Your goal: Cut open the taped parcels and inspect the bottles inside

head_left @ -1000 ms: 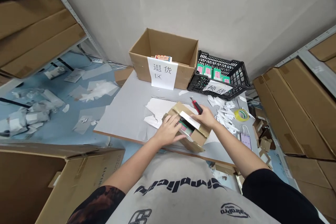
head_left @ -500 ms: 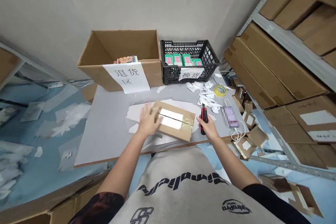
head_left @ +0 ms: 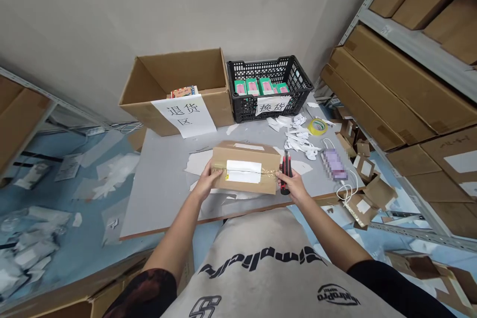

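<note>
Gripping a sealed box [head_left: 244, 173] between both hands, a person in a grey printed shirt works at a grey table [head_left: 160, 194] set against a plain wall. At far left, white wrappers [head_left: 112, 174] litter the blue floor. Further in, an open carton [head_left: 149, 84] with a handwritten paper sign [head_left: 184, 114] stands at the back of the table. The left hand [head_left: 206, 186] is closed on the left end of the box, thumb on the front face. The box is near the table's front edge with its white label [head_left: 243, 171] and tape seam facing the camera; whether its base rests on the table cannot be told. The right hand [head_left: 295, 186] is clamped around a red-and-black knife [head_left: 285, 169], held upright and pressed against the right end of the box. Behind, a black crate [head_left: 268, 67] holds green-and-pink packs [head_left: 257, 85]. White paper scraps [head_left: 298, 139] and a yellow tape roll [head_left: 317, 126] lie to the right, beside metal shelves [head_left: 417, 52] loaded with flat cartons.
</note>
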